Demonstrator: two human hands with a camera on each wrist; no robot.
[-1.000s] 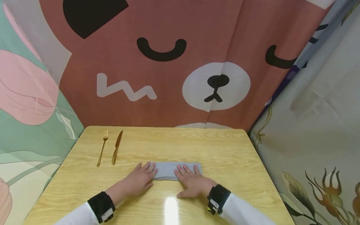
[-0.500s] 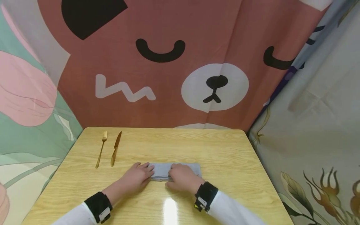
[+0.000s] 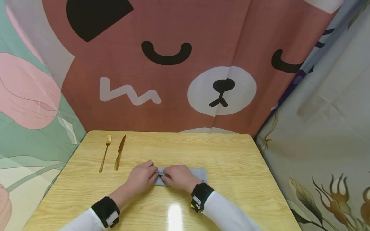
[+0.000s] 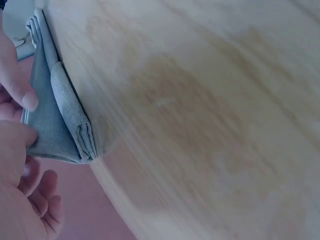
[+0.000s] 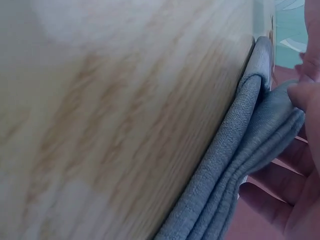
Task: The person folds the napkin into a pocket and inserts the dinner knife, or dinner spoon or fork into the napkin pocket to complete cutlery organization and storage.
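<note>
A grey-blue cloth napkin (image 3: 199, 174), folded into a long layered strip, lies crosswise near the middle of the table. My left hand (image 3: 142, 175) is at its left end, thumb on the cloth and fingers curled at the far edge. Just to its right, my right hand (image 3: 180, 176) pinches upper layers between thumb and fingers. Those layers (image 5: 272, 127) rise off the flat strip in the right wrist view, their stacked edges showing. In the left wrist view the napkin (image 4: 55, 125) has a raised fold along its near side, and both thumbs rest close together on it.
A gold fork (image 3: 105, 152) and a gold knife (image 3: 119, 153) lie side by side at the table's back left. The wooden table (image 3: 231, 154) meets a bear-print curtain (image 3: 173, 112) at the back. Printed curtains hang along both sides.
My right hand has gone from lying flat on the napkin to pinching its layers, moving left towards my left hand. The left hand's fingers have curled in at the napkin's end.
</note>
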